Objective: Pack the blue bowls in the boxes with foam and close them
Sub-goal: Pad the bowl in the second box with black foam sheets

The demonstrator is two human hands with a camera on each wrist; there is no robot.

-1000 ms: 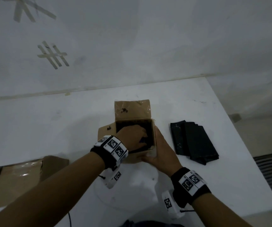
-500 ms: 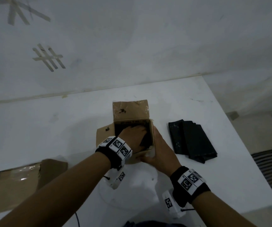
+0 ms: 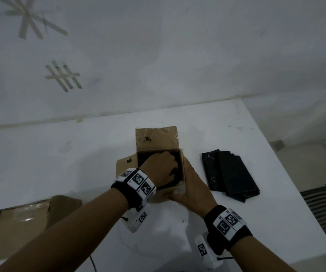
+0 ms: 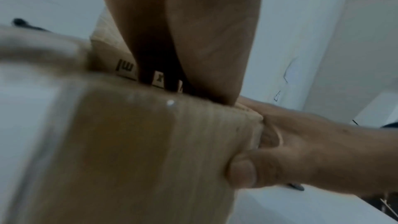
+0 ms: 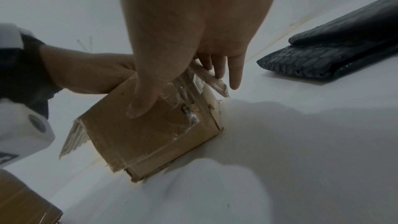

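Note:
An open cardboard box [image 3: 170, 190] sits mid-table with its far and left flaps folded out. Dark foam [image 3: 179, 158] lines its inside. No blue bowl shows in any view. My left hand [image 3: 162, 166] reaches down into the box, fingers on the foam and tips hidden behind the near wall [image 4: 150, 151]. In the left wrist view its fingers [image 4: 193, 40] run straight down past the rim. My right hand [image 3: 190, 185] grips the box's near right corner. Its thumb [image 5: 142, 103] lies on the front wall [image 5: 155, 139] and its fingers run along the right side.
A stack of folded black foam sheets [image 3: 230, 173] lies right of the box, also seen as the foam stack [image 5: 333, 54] in the right wrist view. A second cardboard box [image 3: 21, 222] lies at the near left. The table's right edge [image 3: 295, 183] drops off beyond the foam.
My left hand has shifted a little inside the box, towards its far side. The right hand stays on the same corner, and the box has not moved.

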